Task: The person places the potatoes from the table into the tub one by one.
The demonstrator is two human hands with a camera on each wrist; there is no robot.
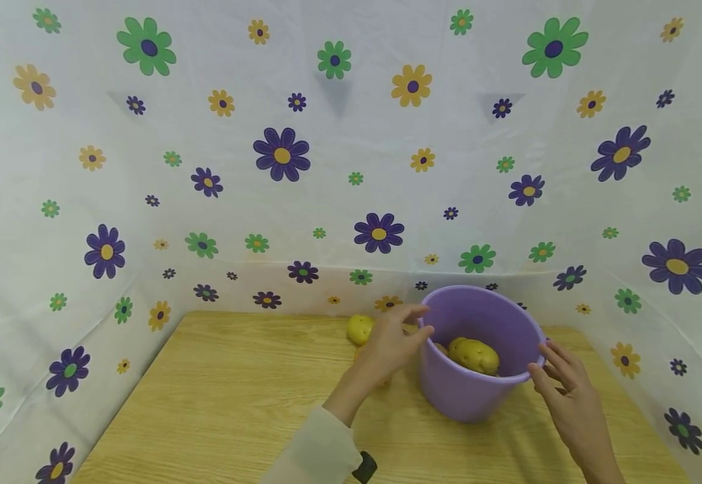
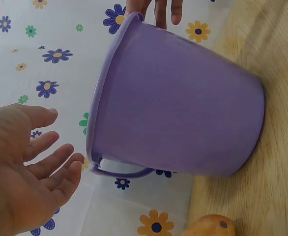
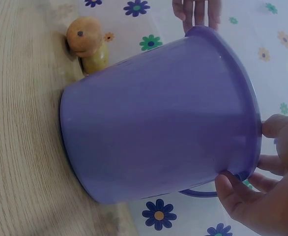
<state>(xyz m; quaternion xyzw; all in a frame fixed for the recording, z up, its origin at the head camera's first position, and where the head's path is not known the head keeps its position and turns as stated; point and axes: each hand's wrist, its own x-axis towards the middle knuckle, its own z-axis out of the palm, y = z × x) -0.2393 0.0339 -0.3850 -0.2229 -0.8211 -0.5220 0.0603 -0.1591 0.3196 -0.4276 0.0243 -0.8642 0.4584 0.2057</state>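
Note:
A purple bucket (image 1: 465, 396) stands on the wooden table, with a yellow potato (image 1: 474, 355) inside and part of a browner item beside it. My left hand (image 1: 394, 343) is beside the left rim, and the left wrist view shows its fingers (image 2: 50, 162) loosely spread, apart from the bucket. At the right rim, fingertips of my right hand (image 1: 571, 400) touch the bucket. In the right wrist view those fingers (image 3: 230, 196) lie spread and slightly bent against the rim and outer wall, near the bucket's handle (image 3: 198, 193).
Behind my left hand lies a yellow potato-like item (image 1: 359, 329). Next to it is an orange-tan rounded fruit or vegetable (image 3: 84, 37) with a dark spot, mostly hidden by my arm in the head view. A flower-printed white sheet (image 1: 338, 195) surrounds the table (image 1: 230, 396).

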